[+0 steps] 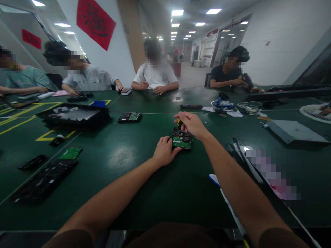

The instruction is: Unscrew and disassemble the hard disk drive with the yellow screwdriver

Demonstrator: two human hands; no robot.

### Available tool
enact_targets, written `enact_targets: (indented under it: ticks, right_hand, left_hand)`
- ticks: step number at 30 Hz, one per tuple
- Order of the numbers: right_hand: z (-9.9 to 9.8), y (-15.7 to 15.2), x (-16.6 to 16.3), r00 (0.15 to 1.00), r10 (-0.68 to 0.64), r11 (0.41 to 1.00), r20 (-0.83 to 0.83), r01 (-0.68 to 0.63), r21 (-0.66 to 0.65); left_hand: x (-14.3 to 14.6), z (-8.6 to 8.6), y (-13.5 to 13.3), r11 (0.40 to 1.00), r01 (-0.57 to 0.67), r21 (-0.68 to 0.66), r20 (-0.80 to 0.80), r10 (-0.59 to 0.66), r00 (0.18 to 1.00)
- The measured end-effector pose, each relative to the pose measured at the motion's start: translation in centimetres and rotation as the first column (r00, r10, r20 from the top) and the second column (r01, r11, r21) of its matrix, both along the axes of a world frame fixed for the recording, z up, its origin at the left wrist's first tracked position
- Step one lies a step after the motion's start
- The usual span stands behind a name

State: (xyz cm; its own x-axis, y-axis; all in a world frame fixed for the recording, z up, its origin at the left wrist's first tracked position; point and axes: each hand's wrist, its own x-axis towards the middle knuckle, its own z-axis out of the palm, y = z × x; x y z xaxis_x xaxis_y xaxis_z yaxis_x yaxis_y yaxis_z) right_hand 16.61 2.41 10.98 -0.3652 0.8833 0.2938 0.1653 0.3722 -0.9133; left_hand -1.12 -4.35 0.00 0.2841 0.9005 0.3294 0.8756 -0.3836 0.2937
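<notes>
A hard drive (182, 139) with its green circuit board facing up lies on the dark green table (134, 182) in front of me. My left hand (164, 151) grips the drive's left edge with curled fingers. My right hand (190, 124) hovers over the drive's far end, fingers pinched round a small yellow-and-black tool (178, 122) that points down at the board.
A second hard drive (130, 117) lies farther back, beside a black tray (73, 115). A loose green board (70, 153) and black parts (43, 181) lie at left. Cables, a bowl (219, 105) and a grey panel (294, 131) sit at right. Several people sit along the far edge.
</notes>
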Motion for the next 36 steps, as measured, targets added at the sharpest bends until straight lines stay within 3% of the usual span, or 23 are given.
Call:
enact_targets:
  ticks: [4,8,11,18,21,26,30,36]
  right_hand:
    - [-0.22,0.16,0.05,1.000,0.008,1.000,0.002,-0.008,0.028]
    - [-0.03,0.32,0.32,0.991,-0.102,0.987,0.081,0.091,0.130]
    - [0.15,0.24,0.31,0.984,-0.165,0.981,0.066,0.157,0.110]
    - [0.13,-0.08,-0.12,0.999,-0.045,0.998,0.019,0.044,0.052]
    - [-0.10,0.09,-0.03,0.999,-0.039,0.998,0.032,0.037,0.046]
    - [-0.24,0.54,0.30,0.989,-0.125,0.980,0.086,0.109,0.164]
    - [-0.09,0.60,0.28,0.982,-0.177,0.980,0.060,0.171,0.103]
    - [-0.06,0.28,0.10,0.996,-0.084,0.995,0.032,0.082,0.058]
  left_hand:
    - [0.04,0.02,-0.05,1.000,0.002,0.010,0.003,-0.002,1.000]
    - [0.05,0.13,-0.04,1.000,0.000,0.001,-0.005,0.000,1.000]
    - [0.05,0.19,-0.03,1.000,-0.005,-0.009,-0.016,0.005,1.000]
    - [0.01,0.18,-0.07,1.000,-0.005,-0.014,0.000,0.005,1.000]
    - [-0.04,0.10,-0.01,1.000,-0.004,-0.019,0.005,0.004,1.000]
    - [-0.06,0.01,0.09,1.000,0.005,-0.022,0.013,-0.004,1.000]
    - [0.02,0.04,0.08,1.000,-0.005,-0.016,0.007,0.006,1.000]
    - [0.04,0.22,-0.04,1.000,-0.003,-0.016,0.002,0.003,1.000]
